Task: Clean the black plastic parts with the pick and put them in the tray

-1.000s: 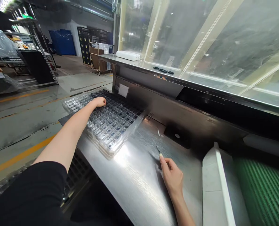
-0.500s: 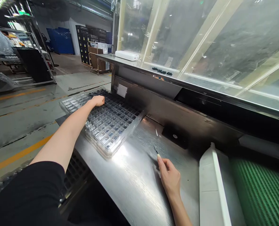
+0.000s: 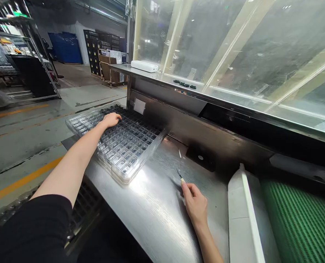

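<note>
My left hand (image 3: 111,119) reaches far out over a stack of clear plastic compartment trays (image 3: 124,146) on the left end of a steel worktable (image 3: 157,208). Its fingers are curled down onto the top tray's far cells; what they pinch, if anything, is too small to see. My right hand (image 3: 195,204) rests on the steel near the table's middle, fingers closed round a thin pointed tool (image 3: 179,175) whose dark tip sticks out toward the back panel.
A white guide plate (image 3: 241,219) and a green ribbed conveyor belt (image 3: 302,226) lie to the right. A steel back panel with glazed guard windows (image 3: 233,47) rises behind. A white box (image 3: 144,65) sits on the upper ledge. Left is factory floor with racks.
The view has drifted slightly, so everything sits a little further left. Both hands hold almost the same places; the left fingers have shifted slightly on the tray.
</note>
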